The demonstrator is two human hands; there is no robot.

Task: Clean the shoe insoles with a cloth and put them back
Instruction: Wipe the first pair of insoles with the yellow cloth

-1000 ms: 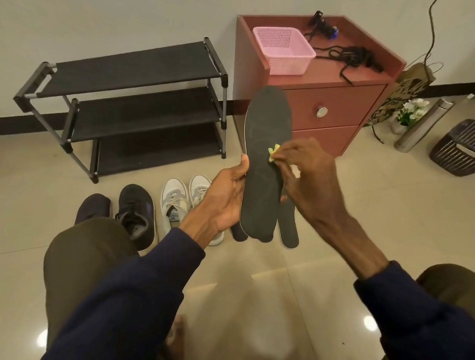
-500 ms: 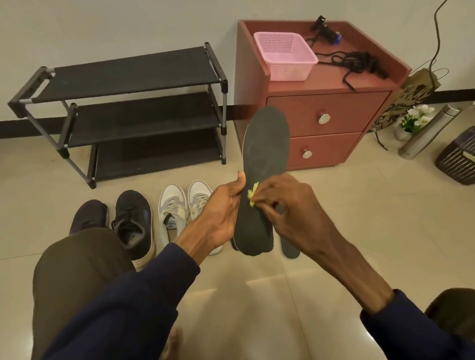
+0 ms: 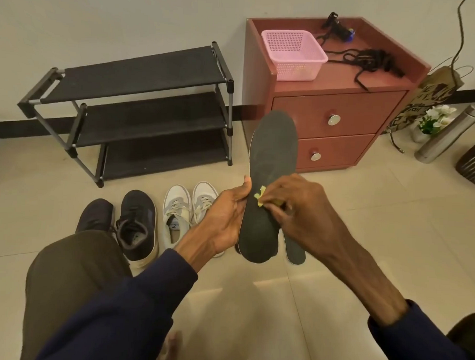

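My left hand (image 3: pixel 224 214) grips a dark grey insole (image 3: pixel 272 154) by its left edge and holds it upright in front of me. Against the insole's middle my right hand (image 3: pixel 297 209) presses a small yellow cloth (image 3: pixel 259 195), which it pinches in its fingers. More insoles lie on the floor behind the held one; the heel of one insole (image 3: pixel 295 252) shows. A pair of white sneakers (image 3: pixel 187 210) and a pair of black sneakers (image 3: pixel 134 224) stand on the floor to the left.
A black three-tier shoe rack (image 3: pixel 141 114) stands against the wall. To its right is a red-brown two-drawer cabinet (image 3: pixel 340 121) with a pink basket (image 3: pixel 294 55) and black cords on top. A steel flask (image 3: pixel 448 133), flowers and a dark basket (image 3: pixel 474 164) sit far right.
My right hand with the cloth has slid down the insole from its upper middle toward the heel half. The insole sits lower in view than a second ago.
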